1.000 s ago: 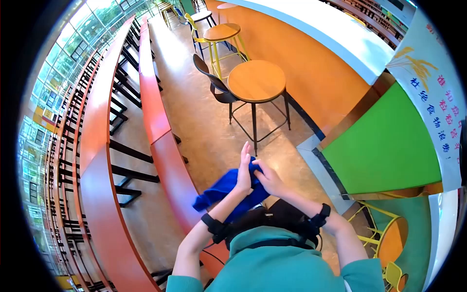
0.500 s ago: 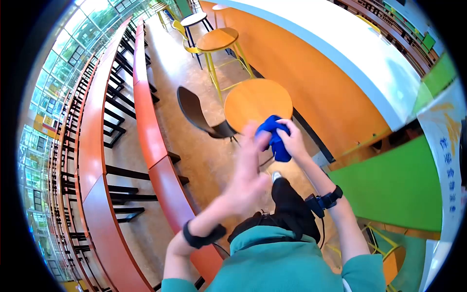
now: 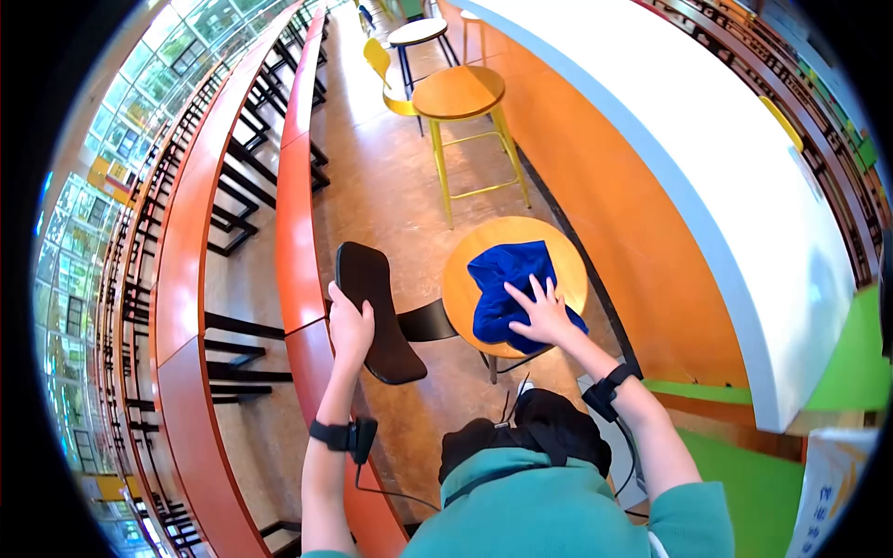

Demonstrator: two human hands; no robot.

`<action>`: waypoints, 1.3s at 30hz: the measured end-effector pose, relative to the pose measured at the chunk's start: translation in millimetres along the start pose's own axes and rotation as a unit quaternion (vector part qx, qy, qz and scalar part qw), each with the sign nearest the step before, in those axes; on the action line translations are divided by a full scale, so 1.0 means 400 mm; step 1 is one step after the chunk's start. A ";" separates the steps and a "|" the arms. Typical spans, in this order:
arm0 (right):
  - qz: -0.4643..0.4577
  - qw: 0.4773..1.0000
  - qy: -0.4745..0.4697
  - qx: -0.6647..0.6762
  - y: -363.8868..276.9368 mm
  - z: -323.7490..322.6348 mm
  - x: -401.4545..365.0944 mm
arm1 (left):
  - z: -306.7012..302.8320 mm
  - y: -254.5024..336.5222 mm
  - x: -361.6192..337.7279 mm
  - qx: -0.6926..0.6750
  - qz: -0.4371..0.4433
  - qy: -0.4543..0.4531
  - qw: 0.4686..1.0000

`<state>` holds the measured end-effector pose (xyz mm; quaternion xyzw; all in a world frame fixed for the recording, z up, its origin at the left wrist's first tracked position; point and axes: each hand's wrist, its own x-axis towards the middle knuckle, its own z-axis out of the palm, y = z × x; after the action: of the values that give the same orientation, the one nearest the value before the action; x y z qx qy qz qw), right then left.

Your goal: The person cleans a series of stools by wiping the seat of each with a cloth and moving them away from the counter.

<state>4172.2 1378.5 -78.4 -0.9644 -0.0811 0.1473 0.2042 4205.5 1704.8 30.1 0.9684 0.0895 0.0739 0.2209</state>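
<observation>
My left hand (image 3: pixel 352 325) grips the edge of the dark chair's backrest (image 3: pixel 372 312), with the thumb on its near face and the other fingers partly hidden. The chair's black seat (image 3: pixel 428 322) reaches toward a round wooden table (image 3: pixel 462 270). A crumpled blue cloth (image 3: pixel 512 265) lies spread over the tabletop. On top of it rests my right hand (image 3: pixel 544 314), palm down with the fingers apart, pressing on the cloth rather than closed around it. Part of the cloth hangs near the table's right edge.
Long red tables (image 3: pixel 302 223) on black legs run along the left. An orange counter front (image 3: pixel 651 251) with a white top (image 3: pixel 707 130) borders the right. Ahead stand a yellow-legged round stool (image 3: pixel 458 93), a yellow chair (image 3: pixel 377 61) and a white round table (image 3: pixel 418 32).
My left hand has moved from beside the cloth to the chair's backrest. The cloth, earlier bunched in my right hand, now lies on the round table under that hand. The view has shifted.
</observation>
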 end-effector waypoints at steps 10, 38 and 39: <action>0.037 0.997 0.051 -0.041 0.048 0.115 0.184 | -0.028 0.073 -0.040 -0.077 -0.038 -0.008 0.996; -0.166 0.972 0.153 -0.073 -0.081 0.216 0.210 | -0.027 0.064 -0.055 -0.202 -0.049 -0.004 0.978; -0.187 0.968 0.148 -0.075 -0.061 0.217 0.192 | -0.026 0.064 -0.051 -0.207 -0.053 -0.002 0.977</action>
<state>4214.9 1449.4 -163.4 -0.9558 -0.2393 -0.0439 0.1650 4187.4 1682.0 48.6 0.8957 0.1236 0.0774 0.4201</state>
